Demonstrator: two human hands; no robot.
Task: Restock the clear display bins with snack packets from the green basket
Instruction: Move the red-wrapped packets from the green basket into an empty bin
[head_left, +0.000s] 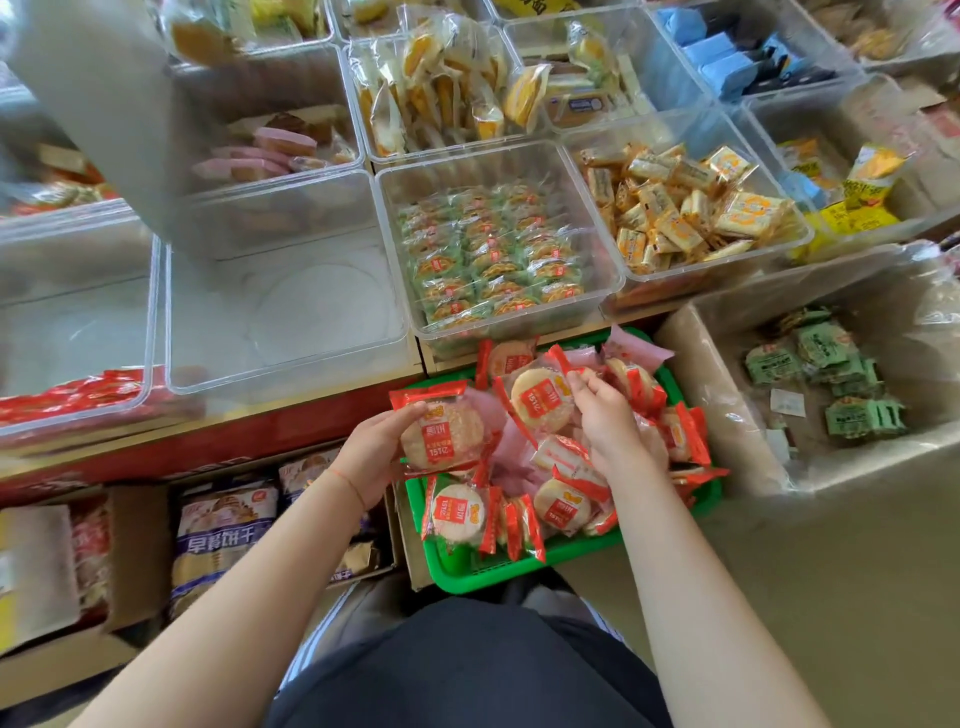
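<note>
The left hand (371, 457) grips one red-edged rice cracker packet (441, 434), fingers curled round its edge, while the right hand (605, 421) pinches another in the green basket (467, 577); the empty clear bin (285, 317) lies up-left, nearer the left hand.

You've got two hands (374, 452) in there, one green basket (462, 574), and roughly ten red snack packets (460, 512) showing, some half buried.

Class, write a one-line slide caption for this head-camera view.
Left hand holds a red rice cracker packet while right hand picks another from the green basket.
</note>
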